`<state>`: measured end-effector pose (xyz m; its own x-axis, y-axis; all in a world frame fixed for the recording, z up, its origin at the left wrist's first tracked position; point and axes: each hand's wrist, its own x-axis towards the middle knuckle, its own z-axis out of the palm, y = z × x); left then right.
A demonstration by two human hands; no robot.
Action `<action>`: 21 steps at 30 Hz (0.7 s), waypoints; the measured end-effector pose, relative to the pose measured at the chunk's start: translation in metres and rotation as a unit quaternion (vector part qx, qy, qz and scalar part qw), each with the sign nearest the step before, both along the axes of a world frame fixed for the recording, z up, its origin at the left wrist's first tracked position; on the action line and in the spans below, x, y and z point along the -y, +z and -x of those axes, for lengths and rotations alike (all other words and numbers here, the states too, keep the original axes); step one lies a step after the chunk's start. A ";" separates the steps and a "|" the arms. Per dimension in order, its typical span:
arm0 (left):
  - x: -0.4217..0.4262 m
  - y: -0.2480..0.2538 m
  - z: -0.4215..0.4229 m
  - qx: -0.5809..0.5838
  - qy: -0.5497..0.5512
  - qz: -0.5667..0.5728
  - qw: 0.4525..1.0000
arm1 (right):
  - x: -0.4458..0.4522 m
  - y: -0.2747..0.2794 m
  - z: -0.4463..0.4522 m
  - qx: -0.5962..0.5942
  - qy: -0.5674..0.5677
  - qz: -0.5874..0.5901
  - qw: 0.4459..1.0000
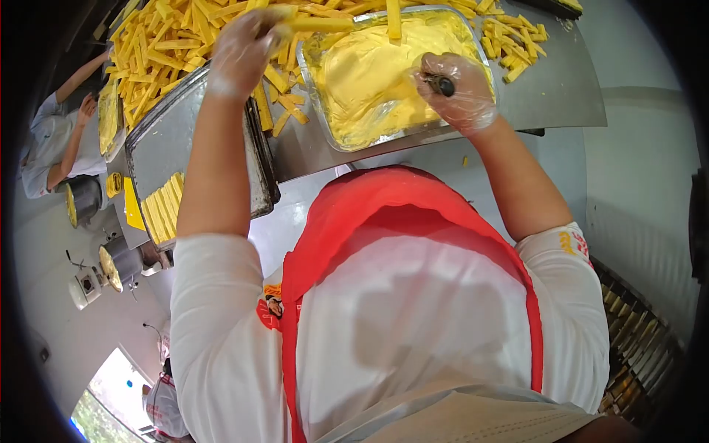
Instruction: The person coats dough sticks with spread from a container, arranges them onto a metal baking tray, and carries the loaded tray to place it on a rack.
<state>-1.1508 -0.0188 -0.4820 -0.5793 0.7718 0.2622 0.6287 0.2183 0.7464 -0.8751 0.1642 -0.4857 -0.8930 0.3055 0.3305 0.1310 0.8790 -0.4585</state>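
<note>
A metal tray (336,140) of smooth yellow cream (362,63) lies before me on the worktop. My right hand (461,92), in a clear plastic glove, is closed around a dark-handled tool (442,86) over the tray's right side; the tool's working end is hidden. My gloved left hand (247,52) is up at the tray's left, its fingers closed on one end of a yellow cake stick (321,24) that points right over the tray's far edge. Another yellow stick (394,21) reaches over the cream from the far rim.
Yellow sticks are heaped (166,37) at the back left, with a smaller pile (513,40) at the right. A dark baking tray (159,148) holding a row of sticks (161,207) lies left. Another person's arm (70,144) shows far left, near mixing bowls (122,262).
</note>
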 end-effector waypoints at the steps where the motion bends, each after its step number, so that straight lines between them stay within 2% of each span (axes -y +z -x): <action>1: 0.016 0.006 -0.024 0.060 -0.022 -0.020 0.998 | 0.001 0.008 -0.005 -0.002 0.003 0.012 1.000; 2: 0.029 0.008 -0.048 0.119 -0.041 -0.042 0.991 | 0.003 0.010 -0.009 -0.001 0.001 0.014 1.000; 4: 0.051 -0.021 -0.086 -0.015 -0.039 0.097 0.994 | 0.010 0.012 -0.007 -0.010 -0.018 0.082 0.996; 5: 0.055 -0.043 -0.102 -0.082 -0.053 0.101 0.990 | 0.016 0.013 -0.004 -0.009 -0.013 0.084 0.996; 6: 0.057 -0.060 -0.116 -0.150 -0.067 0.107 0.981 | 0.023 0.013 -0.001 -0.053 0.012 0.159 0.986; 7: 0.054 -0.069 -0.127 -0.151 -0.062 0.112 0.980 | 0.029 0.013 0.003 -0.097 0.035 0.234 0.967; 8: 0.049 -0.076 -0.136 -0.048 -0.018 0.119 0.992 | 0.034 0.009 0.007 -0.098 0.038 0.239 0.965; 9: 0.044 -0.079 -0.142 0.055 0.024 0.124 0.991 | 0.039 0.003 0.008 -0.043 0.049 0.245 0.967; 10: 0.042 -0.080 -0.145 0.053 0.024 0.126 0.990 | 0.042 -0.005 0.008 0.011 0.059 0.250 0.966; 12: 0.039 -0.080 -0.149 0.109 0.070 0.089 0.988 | -0.001 -0.065 0.008 -0.008 0.108 0.284 0.953; 13: 0.041 -0.080 -0.147 0.108 0.070 0.091 0.987 | -0.017 -0.064 0.000 0.029 0.017 0.279 0.960; 14: 0.044 -0.081 -0.143 0.012 0.025 0.081 0.996 | -0.024 -0.056 -0.003 0.067 -0.071 0.271 0.958; 15: 0.046 -0.080 -0.140 -0.084 -0.018 0.070 0.994 | -0.027 -0.049 -0.001 0.064 -0.072 0.193 0.977; 16: 0.048 -0.080 -0.142 -0.084 -0.013 0.073 0.994 | -0.023 -0.045 -0.001 0.065 -0.067 0.195 0.976; 18: 0.051 -0.076 -0.148 -0.207 -0.106 0.117 0.966 | 0.013 -0.020 -0.002 -0.043 0.103 0.338 0.935; 19: 0.051 -0.078 -0.149 -0.225 -0.124 0.116 0.959 | 0.027 -0.012 -0.001 -0.010 0.132 0.285 0.949; 20: 0.050 -0.081 -0.149 -0.244 -0.142 0.114 0.953 | 0.028 -0.018 0.006 0.021 0.132 0.161 0.978; 21: 0.051 -0.083 -0.150 -0.246 -0.141 0.115 0.952 | 0.027 -0.017 0.004 0.019 0.133 0.161 0.978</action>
